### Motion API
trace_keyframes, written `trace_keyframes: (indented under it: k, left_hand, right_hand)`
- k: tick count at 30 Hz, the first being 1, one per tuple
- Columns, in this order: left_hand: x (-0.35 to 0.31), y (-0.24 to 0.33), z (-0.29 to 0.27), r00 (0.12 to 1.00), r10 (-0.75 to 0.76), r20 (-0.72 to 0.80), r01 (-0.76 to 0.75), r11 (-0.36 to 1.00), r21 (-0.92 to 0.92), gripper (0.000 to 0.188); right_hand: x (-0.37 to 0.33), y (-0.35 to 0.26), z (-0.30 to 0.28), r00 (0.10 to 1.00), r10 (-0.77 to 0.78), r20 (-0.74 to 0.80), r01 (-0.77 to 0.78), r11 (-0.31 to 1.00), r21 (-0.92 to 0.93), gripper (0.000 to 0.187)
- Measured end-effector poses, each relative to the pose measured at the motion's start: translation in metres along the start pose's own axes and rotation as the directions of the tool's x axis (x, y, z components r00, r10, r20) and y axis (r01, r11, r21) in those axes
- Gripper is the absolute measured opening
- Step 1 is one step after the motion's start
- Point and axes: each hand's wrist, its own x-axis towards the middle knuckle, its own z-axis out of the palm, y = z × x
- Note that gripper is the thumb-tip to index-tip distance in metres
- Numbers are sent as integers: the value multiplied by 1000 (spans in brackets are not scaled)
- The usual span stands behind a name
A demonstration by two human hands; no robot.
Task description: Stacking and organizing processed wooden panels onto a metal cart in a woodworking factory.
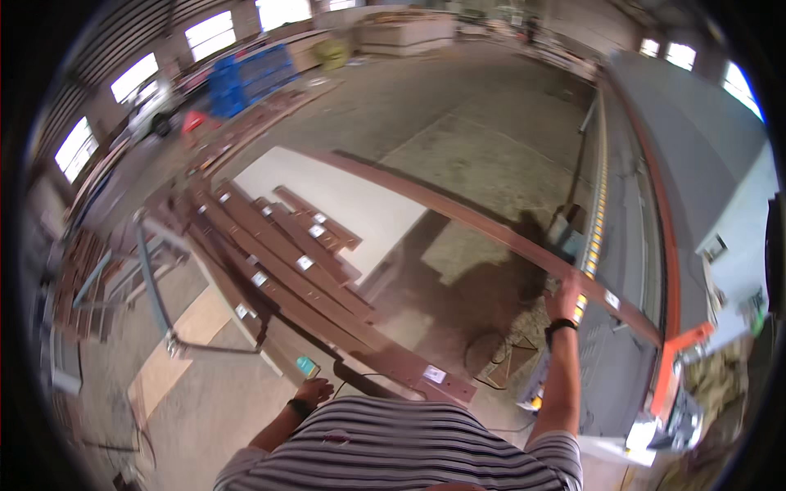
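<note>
A long reddish-brown plank (483,221) runs from a white panel (327,192) across to the long grey machine on the right. My right hand (562,301), at the end of an outstretched arm with a black wristband, grips the plank's near edge beside the yellow-marked strip of the machine. A white label (612,300) sits on the plank just past that hand. Low beside my body, my left hand (314,391) is held with its fingers loosely extended and nothing visible in them. Close by it, a small teal object (307,366) lies on the edge of the stack.
Several labelled brown planks (303,286) lie side by side at the left. The grey machine (622,237) with an orange edge fills the right. A metal frame (151,274) stands left, blue panels (250,78) farther back. Cables (487,352) trail on the floor.
</note>
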Motion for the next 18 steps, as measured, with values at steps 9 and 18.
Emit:
trace_keyframes:
  k: [9,18]
  left_hand:
    - [-22,55,12,975,-133,-179,82,961,-265,26]
    - [60,98,8,919,364,150,-393,875,283,22]
  right_hand:
    - [9,51,38,739,309,599,-149,941,-303,82]
    - [31,22,61,637,431,639,-186,890,-415,87]
